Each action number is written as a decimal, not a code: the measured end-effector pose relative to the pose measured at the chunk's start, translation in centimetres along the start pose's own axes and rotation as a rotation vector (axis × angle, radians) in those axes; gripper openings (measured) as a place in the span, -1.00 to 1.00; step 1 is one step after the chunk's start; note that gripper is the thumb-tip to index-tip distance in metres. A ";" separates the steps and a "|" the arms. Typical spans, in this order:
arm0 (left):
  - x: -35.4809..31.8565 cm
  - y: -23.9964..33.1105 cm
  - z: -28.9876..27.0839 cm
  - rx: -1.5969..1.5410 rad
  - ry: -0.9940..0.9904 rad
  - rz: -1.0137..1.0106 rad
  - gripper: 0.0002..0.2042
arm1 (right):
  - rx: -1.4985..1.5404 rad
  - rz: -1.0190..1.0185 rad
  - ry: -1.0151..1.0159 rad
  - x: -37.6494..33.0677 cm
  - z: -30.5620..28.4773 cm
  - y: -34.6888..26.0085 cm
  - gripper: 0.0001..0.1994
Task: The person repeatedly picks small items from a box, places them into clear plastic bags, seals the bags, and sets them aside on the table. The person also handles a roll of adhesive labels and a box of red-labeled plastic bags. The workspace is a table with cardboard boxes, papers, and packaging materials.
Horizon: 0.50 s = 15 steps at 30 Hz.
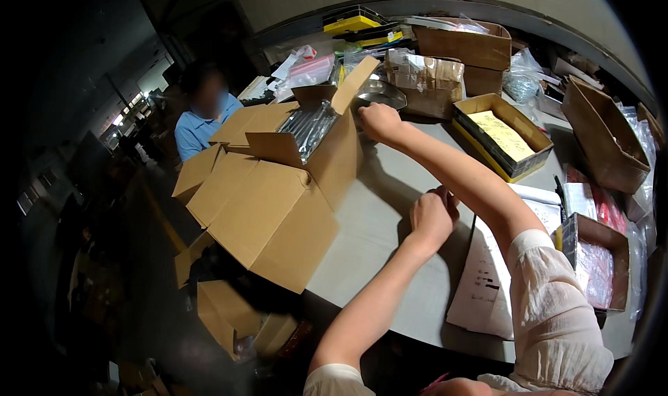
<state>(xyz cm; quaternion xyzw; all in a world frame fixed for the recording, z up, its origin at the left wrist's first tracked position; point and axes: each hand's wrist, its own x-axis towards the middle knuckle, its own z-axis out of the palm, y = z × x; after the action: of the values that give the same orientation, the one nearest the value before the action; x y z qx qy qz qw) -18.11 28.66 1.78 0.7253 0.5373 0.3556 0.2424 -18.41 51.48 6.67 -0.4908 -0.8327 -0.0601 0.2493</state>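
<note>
My right hand (380, 122) reaches far across the table, its fingers curled at the near edge of a shiny metal dish (385, 94). Its fingertips are turned away, so what they hold, if anything, is hidden. Below that forearm, my left hand (433, 220) is closed above the grey table (362, 257), and I cannot make out anything in it. To the left stands an open cardboard box (337, 156) packed with dark items in clear plastic bags (306, 128). Another cardboard box (268, 211) leans against it at the table edge.
A shallow box with yellow paper (501, 135), a taped carton (426, 83) and a brown box (605, 135) stand at the back and right. Written sheets (487, 284) lie under my right arm. A person in blue (202, 117) sits beyond the boxes.
</note>
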 end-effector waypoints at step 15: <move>0.9 -1.5 2.0 -0.028 0.084 0.069 -0.94 | 0.215 0.061 0.092 1.8 2.2 2.7 -0.72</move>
<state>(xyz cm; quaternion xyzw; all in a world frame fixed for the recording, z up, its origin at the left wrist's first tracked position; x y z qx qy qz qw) -17.33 30.00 -0.31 0.7244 0.5166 0.4015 0.2173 -17.62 54.99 5.20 -0.4829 -0.8068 0.0149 0.3401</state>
